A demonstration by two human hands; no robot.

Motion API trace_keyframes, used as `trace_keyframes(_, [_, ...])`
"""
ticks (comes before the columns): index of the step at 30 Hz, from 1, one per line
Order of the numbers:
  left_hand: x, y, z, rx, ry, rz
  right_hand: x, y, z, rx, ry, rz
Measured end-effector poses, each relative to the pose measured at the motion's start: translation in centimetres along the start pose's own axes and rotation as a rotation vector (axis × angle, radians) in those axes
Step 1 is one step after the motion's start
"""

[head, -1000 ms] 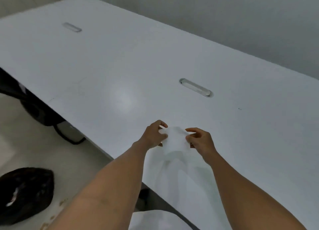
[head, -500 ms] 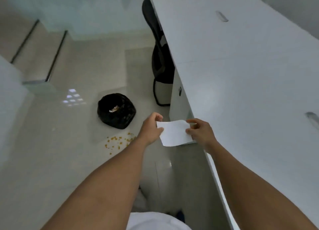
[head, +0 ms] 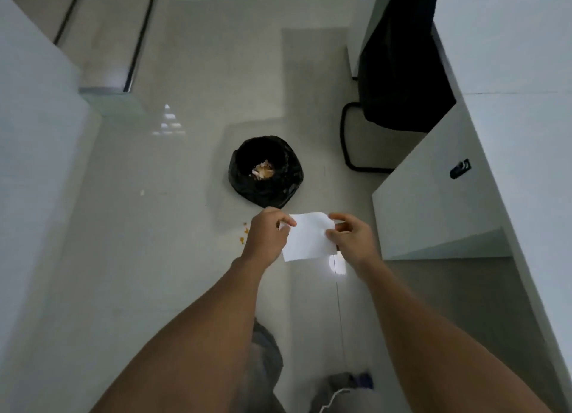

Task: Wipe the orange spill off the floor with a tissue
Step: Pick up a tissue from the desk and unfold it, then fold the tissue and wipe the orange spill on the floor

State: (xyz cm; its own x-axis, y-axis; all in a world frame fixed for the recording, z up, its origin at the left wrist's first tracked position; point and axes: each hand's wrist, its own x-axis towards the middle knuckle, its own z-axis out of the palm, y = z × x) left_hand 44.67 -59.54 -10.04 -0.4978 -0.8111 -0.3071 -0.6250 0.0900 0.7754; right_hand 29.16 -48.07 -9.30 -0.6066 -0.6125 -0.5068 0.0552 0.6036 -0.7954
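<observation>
Nearest me, two bare forearms reach forward and down over a glossy pale tiled floor [head: 154, 258], with a bit of grey clothing low in view

Both hands hold one white tissue [head: 308, 236] in mid-air between them. The left hand [head: 267, 236] has its grip pinched shut on the tissue's upper left corner; the right hand [head: 351, 237] pinches the right edge the same way. The tissue is thin, matte, roughly rectangular and slightly curled, its long side running left to right

The spill [head: 244, 231] lies on the floor just left of and beyond the left hand: a few small orange specks, scattered and crumb-like, partly hidden by that hand. I judge the left hand is nearer, so the tissue must go down and a little left to meet it

Just beyond the spill sits a round bin [head: 266, 177] lined with crinkled black plastic, with pale scraps inside

To the right stands a smooth white counter [head: 510, 56], and a black chair [head: 399, 72] is tucked against it farther back
</observation>
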Motion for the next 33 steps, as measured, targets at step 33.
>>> trace_keyframes(33, [40.6, -51.7, 34.6, 0.518, -0.13, 0.185, 52.0, 48.7, 26.2, -0.371, 0.246, -0.294])
